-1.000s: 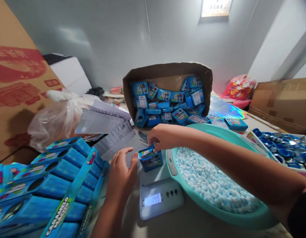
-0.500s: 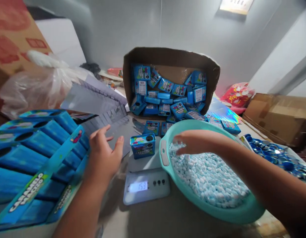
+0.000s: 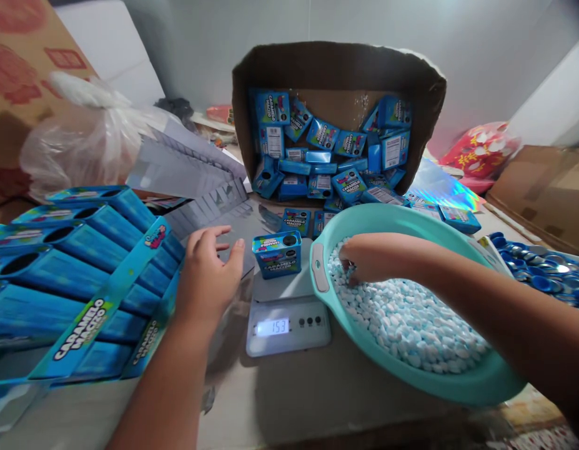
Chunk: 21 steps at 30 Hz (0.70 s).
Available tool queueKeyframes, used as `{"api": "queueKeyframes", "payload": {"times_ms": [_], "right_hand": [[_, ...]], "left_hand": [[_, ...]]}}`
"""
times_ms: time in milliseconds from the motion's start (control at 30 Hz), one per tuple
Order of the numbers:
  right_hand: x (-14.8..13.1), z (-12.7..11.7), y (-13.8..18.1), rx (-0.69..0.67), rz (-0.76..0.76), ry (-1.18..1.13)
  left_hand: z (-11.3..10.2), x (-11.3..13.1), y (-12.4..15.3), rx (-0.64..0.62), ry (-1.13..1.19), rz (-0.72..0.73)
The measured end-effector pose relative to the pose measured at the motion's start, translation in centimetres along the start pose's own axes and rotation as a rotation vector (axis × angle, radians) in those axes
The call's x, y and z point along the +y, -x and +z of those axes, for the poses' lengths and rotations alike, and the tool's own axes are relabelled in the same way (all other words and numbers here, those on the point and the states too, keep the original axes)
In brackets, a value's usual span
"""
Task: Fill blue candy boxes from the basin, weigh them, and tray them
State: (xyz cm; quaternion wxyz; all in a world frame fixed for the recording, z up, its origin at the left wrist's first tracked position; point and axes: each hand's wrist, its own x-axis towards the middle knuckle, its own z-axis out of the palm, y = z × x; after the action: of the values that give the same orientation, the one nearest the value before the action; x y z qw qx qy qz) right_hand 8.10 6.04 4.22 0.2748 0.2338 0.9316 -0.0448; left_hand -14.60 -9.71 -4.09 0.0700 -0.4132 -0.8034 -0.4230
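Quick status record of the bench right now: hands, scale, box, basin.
left hand: open, palm down, left of the small blue box, apart from it
right hand: fingers in the candies in the teal basin
small blue box: upright on the scale
scale display: 153
behind: cardboard carton full of blue boxes

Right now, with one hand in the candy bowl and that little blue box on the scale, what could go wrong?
1. The teal bowl sits tight beside the scale; if its rim leans on the platform, the 153 reading may be off.
2. The blue box has a small top hole; candies from the right hand could miss and scatter.
3. The left hand hovers close to the box; a nudge might tip it.
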Motion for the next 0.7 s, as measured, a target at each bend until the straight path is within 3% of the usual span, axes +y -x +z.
{"api": "queueKeyframes", "payload": {"times_ms": [200, 433, 700], "right_hand": [[0.5, 0.2, 0.3, 0.119, 0.006, -0.03], [0.5, -0.7, 0.5, 0.358, -0.128, -0.119], [0.4, -0.6, 0.2, 0.474, -0.107, -0.041]], "left_hand": [[0.4, -0.3, -0.1, 0.012, 0.052, -0.055], [0.4, 0.0, 0.0, -0.01, 0.077, -0.076], [0.1, -0.2, -0.2, -0.003, 0.081, -0.077]]}}
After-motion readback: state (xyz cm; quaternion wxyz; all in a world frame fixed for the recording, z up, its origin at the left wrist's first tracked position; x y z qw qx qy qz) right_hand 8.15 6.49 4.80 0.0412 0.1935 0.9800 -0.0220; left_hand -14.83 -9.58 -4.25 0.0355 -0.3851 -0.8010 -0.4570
